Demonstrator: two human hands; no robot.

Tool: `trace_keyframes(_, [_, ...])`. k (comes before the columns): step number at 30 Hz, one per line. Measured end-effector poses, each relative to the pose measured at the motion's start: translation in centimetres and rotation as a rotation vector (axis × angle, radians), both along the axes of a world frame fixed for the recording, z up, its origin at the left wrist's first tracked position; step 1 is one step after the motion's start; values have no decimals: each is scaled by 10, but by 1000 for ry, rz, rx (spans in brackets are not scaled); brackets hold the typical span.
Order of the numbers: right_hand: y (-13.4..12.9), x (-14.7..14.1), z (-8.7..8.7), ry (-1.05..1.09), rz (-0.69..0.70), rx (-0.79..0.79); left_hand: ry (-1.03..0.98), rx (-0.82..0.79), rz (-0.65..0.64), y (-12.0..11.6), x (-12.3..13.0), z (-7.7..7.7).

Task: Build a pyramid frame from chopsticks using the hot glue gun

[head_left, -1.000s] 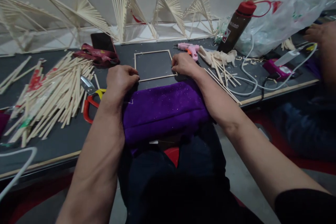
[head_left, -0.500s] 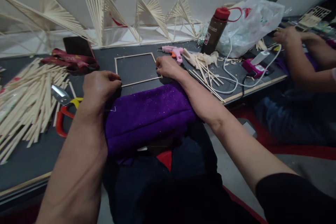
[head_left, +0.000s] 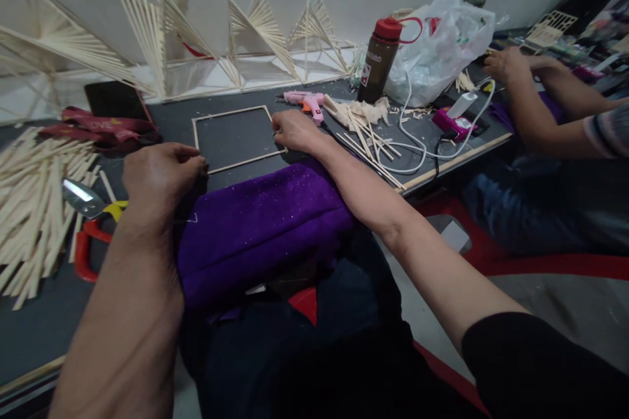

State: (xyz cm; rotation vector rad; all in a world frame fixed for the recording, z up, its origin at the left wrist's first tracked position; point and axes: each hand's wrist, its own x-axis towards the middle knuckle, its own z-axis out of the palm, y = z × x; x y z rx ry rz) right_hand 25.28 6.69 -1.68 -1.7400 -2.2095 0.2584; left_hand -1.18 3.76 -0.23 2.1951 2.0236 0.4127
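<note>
A rectangular frame of thin wooden sticks (head_left: 248, 162) lies on the dark tabletop. My left hand (head_left: 160, 173) is closed in a pinch at its near left corner, thumb against the fingers. At the frame's right side my right hand (head_left: 297, 131) pinches the stick, its fingertips partly hidden behind the hand. Purple cloth (head_left: 265, 222) with pale specks hangs over the table edge and my lap, below both wrists. A pink glue gun (head_left: 307, 102) rests just beyond my right hand. Scissors with red and yellow handles (head_left: 91, 249) lie left of my left forearm.
Loose wooden sticks (head_left: 42, 203) pile up at the left, beside a maroon lanyard (head_left: 98, 131). Twisted stick models (head_left: 263, 23) line the wall. A brown bottle (head_left: 378, 62), a plastic bag (head_left: 437, 46) and a white cable (head_left: 420, 154) are to the right, near a co-worker's hands (head_left: 511, 65).
The camera view has turned slightly right, so the scene sits farther left in the picture. Both my hands keep their places on the stick frame.
</note>
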Motion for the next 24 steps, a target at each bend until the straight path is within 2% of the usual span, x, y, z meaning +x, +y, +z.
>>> trace_keyframes(3, [-4, -2, 6, 41, -24, 79, 29, 97, 84, -7, 9, 7])
trace_keyframes(10, [-4, -7, 7, 95, 17, 93, 95, 138, -20, -14, 21, 10])
trace_keyframes(24, [-2, -10, 0, 77, 84, 108, 85, 101, -94, -15, 22, 6])
